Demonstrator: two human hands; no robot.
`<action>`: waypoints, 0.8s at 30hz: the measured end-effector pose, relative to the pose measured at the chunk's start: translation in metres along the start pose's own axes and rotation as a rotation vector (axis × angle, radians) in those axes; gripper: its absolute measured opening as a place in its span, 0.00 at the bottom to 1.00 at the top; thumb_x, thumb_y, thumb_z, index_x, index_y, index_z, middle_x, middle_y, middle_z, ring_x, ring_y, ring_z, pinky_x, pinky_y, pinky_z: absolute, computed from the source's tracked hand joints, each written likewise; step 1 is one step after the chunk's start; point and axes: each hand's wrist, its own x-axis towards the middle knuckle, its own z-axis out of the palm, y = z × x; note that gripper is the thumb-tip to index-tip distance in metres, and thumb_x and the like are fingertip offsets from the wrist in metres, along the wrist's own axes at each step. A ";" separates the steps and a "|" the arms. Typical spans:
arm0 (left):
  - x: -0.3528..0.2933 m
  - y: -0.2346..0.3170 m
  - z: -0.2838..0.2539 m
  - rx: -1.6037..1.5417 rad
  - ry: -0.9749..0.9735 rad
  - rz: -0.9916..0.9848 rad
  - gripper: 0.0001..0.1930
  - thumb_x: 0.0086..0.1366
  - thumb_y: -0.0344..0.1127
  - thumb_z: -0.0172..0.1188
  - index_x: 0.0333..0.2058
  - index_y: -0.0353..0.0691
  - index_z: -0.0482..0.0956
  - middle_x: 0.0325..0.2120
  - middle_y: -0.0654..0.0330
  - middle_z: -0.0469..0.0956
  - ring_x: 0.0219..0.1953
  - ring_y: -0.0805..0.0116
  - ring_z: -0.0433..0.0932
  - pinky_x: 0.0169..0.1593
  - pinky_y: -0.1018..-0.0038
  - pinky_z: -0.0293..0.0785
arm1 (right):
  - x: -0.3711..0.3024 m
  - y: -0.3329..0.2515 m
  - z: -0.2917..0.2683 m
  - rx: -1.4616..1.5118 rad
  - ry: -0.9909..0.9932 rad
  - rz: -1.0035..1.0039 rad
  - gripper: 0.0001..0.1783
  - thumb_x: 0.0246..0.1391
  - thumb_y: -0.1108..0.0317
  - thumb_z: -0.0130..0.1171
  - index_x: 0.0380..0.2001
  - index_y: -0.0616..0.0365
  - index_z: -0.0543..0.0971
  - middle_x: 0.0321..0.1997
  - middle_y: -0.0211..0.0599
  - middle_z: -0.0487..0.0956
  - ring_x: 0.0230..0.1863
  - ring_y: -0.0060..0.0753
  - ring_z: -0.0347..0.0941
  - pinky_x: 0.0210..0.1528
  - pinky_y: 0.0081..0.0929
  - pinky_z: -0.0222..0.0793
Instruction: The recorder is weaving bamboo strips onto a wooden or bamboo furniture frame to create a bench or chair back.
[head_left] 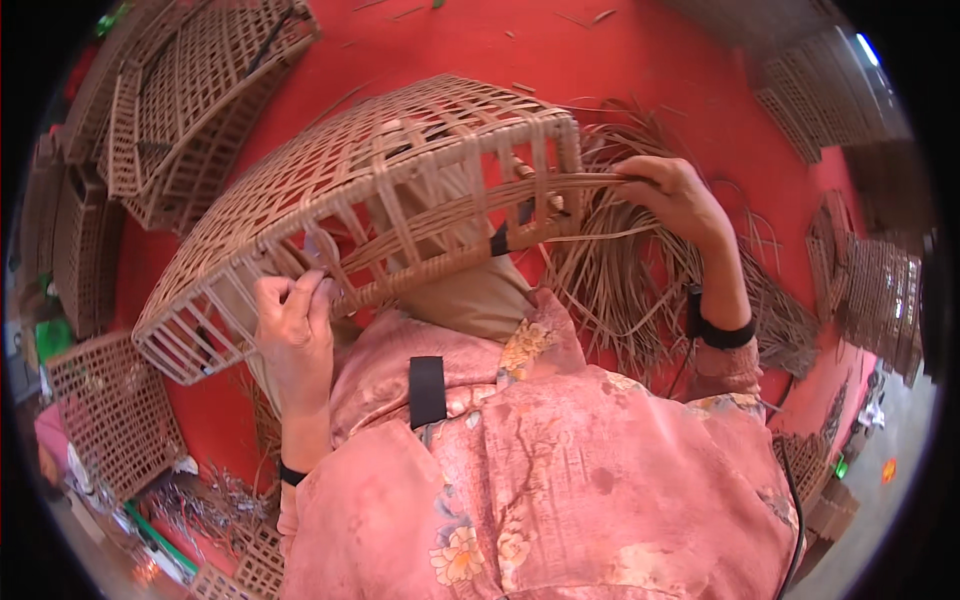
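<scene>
Across my lap lies a tan woven basket (330, 180) with an open lattice, tilted so its side frame faces me. My left hand (297, 320) is closed at the near edge of that frame, its fingertips pinched around a thin strand by the uprights. Several wicker strands (450, 212) run through the frame toward the right. Beyond the basket's right end my right hand (680, 195) is closed around these strands, holding them out from the corner. A dark band (500, 240) wraps the lower rail near that corner.
A heap of loose wicker strands (630, 290) spreads over the red floor (680, 60) at my right. Other woven baskets (200, 90) are stacked at the far left, and a lattice panel (115, 410) leans at the near left. More woven pieces (880, 290) stand along the right.
</scene>
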 end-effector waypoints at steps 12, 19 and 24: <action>0.004 0.002 -0.004 -0.044 -0.132 -0.005 0.07 0.62 0.23 0.64 0.39 0.34 0.80 0.31 0.56 0.71 0.32 0.60 0.75 0.37 0.68 0.73 | 0.005 -0.041 0.027 -0.161 0.044 -0.157 0.15 0.56 0.57 0.66 0.36 0.57 0.81 0.23 0.43 0.80 0.28 0.48 0.79 0.32 0.40 0.71; 0.009 0.005 -0.002 -0.032 -0.089 0.039 0.05 0.62 0.22 0.64 0.37 0.34 0.80 0.30 0.57 0.70 0.32 0.61 0.75 0.37 0.69 0.72 | 0.007 -0.055 0.036 -0.345 0.016 -0.129 0.13 0.58 0.57 0.63 0.35 0.56 0.79 0.19 0.43 0.76 0.25 0.49 0.77 0.29 0.43 0.69; 0.025 0.029 -0.019 -0.020 -0.027 0.026 0.08 0.61 0.25 0.66 0.39 0.38 0.82 0.32 0.58 0.74 0.32 0.59 0.77 0.36 0.65 0.74 | -0.022 -0.037 -0.005 -0.271 0.050 -0.086 0.10 0.58 0.60 0.63 0.35 0.55 0.83 0.19 0.41 0.75 0.23 0.46 0.75 0.29 0.39 0.69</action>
